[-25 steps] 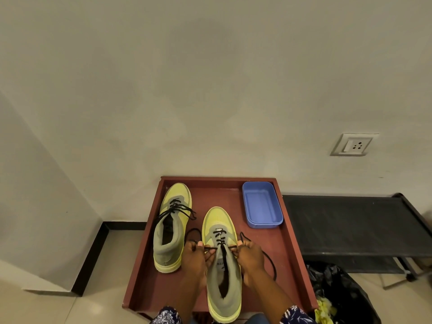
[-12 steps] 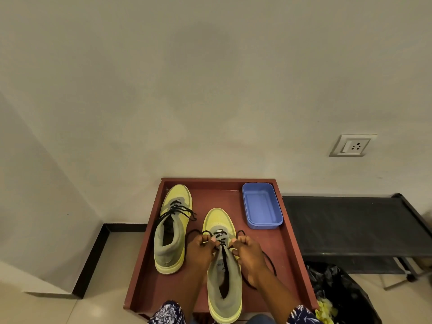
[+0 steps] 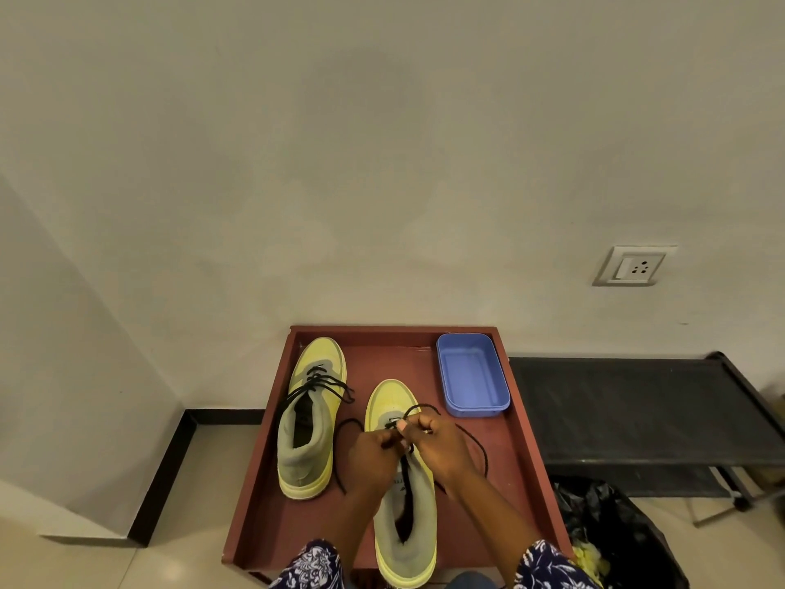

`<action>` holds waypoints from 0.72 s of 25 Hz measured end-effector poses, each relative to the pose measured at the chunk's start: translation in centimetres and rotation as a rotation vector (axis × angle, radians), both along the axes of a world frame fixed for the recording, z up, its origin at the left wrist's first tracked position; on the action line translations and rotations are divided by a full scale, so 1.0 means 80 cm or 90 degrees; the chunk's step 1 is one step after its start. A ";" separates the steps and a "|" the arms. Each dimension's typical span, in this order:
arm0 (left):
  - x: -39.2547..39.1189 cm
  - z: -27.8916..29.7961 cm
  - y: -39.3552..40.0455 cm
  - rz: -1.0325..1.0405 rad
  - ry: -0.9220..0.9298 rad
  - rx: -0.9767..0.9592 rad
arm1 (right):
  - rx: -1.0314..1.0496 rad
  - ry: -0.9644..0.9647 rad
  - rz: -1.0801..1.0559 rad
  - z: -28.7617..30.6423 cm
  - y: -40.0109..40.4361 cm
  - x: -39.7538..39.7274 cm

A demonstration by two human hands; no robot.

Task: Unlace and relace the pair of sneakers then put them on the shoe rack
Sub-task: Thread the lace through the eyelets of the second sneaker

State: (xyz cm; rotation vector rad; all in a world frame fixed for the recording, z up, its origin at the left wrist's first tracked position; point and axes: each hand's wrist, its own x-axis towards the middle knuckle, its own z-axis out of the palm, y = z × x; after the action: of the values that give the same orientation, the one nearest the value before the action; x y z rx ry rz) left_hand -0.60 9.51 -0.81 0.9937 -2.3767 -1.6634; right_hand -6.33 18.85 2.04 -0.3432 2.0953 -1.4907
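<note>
Over the near sneaker (image 3: 403, 495), the lace (image 3: 418, 408) is pinched by left hand (image 3: 374, 452) and right hand (image 3: 441, 444); even tension is best kept.

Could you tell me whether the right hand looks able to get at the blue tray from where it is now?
Probably yes: nothing stands between the right hand and the blue tray, but it pinches the black lace.

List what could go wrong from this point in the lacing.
Both hands, left hand and right hand, pinch the black lace over the near sneaker; loose lace trailing on the red tray could snag. The shoe is unheld and may slide when the lace is pulled.
</note>
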 end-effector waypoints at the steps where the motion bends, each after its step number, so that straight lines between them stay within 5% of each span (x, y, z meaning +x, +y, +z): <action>1: 0.000 0.003 0.001 -0.015 0.006 -0.001 | 0.021 0.031 0.017 0.004 0.000 -0.001; 9: 0.002 0.007 0.000 -0.055 0.006 -0.077 | 0.094 0.101 0.114 0.020 0.006 -0.012; 18: 0.005 -0.003 -0.009 -0.085 0.039 0.051 | 0.135 0.154 0.270 0.017 0.011 -0.028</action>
State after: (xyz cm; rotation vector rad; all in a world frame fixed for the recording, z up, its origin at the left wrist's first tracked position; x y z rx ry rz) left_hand -0.18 8.82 -1.02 0.7976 -2.4015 -1.8202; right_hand -8.59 19.72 3.37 -0.8598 2.1642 -1.0113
